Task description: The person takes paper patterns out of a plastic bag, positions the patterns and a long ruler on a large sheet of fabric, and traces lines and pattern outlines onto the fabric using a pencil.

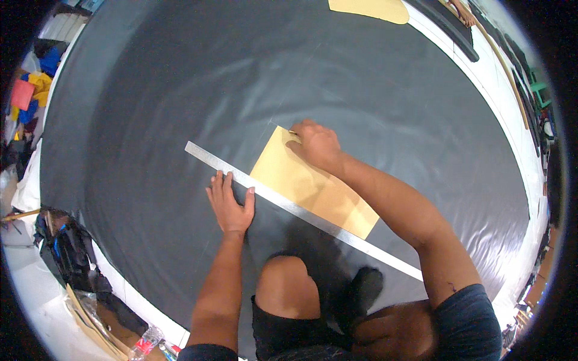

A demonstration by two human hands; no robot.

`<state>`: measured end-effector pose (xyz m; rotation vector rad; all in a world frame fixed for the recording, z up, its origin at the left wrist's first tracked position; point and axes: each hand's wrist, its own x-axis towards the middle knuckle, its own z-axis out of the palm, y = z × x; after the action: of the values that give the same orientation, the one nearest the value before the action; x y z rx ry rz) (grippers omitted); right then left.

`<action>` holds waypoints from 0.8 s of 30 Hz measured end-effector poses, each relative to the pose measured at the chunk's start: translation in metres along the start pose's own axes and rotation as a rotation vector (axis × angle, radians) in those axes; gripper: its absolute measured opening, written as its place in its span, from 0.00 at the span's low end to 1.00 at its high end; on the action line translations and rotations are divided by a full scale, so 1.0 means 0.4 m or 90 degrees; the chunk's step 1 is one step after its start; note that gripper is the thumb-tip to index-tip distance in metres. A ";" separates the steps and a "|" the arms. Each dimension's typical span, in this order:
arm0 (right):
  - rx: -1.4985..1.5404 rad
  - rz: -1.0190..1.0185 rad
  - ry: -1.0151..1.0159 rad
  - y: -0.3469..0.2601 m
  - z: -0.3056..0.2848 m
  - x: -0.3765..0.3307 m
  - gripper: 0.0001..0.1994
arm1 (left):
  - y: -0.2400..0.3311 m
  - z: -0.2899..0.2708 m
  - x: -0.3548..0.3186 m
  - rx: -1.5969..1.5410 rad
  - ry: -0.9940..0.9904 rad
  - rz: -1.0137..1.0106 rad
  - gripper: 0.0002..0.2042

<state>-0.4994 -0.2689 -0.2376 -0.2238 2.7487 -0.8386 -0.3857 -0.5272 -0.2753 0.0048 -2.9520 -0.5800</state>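
Note:
A long metal ruler (289,207) lies slantwise over the black sheet material (180,102), from upper left to lower right. Along its far edge rests a tan paper pattern piece (328,195), roughly rectangular with a curved upper right side. My left hand (231,207) is open, fingers spread, its fingertips touching the near edge of the ruler. At the far corner of the paper, my right hand (318,144) is closed around a slim pen-like tool (294,133), most of it hidden by the fingers. Thin pale lines run on the black material near that corner.
Another tan paper piece (370,9) lies at the far edge, beside a dark roll (448,30). Colourful scraps (33,93) are heaped at the left. A black bag-like bundle (69,246) and a plastic bottle (146,342) sit at lower left. My bent knee (286,286) rests on the material.

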 end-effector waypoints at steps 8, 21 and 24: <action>0.008 -0.010 0.004 0.008 0.000 0.005 0.18 | 0.001 0.002 0.003 -0.005 -0.006 0.007 0.32; 0.004 -0.004 -0.003 0.006 0.006 0.000 0.17 | -0.006 0.010 -0.006 0.016 -0.001 0.006 0.34; -0.019 0.020 -0.009 0.034 -0.017 -0.033 0.18 | -0.012 0.026 -0.001 0.014 0.011 0.028 0.34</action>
<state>-0.4897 -0.2512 -0.2374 -0.1911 2.7459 -0.7864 -0.3869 -0.5277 -0.2867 -0.0521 -2.9331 -0.5396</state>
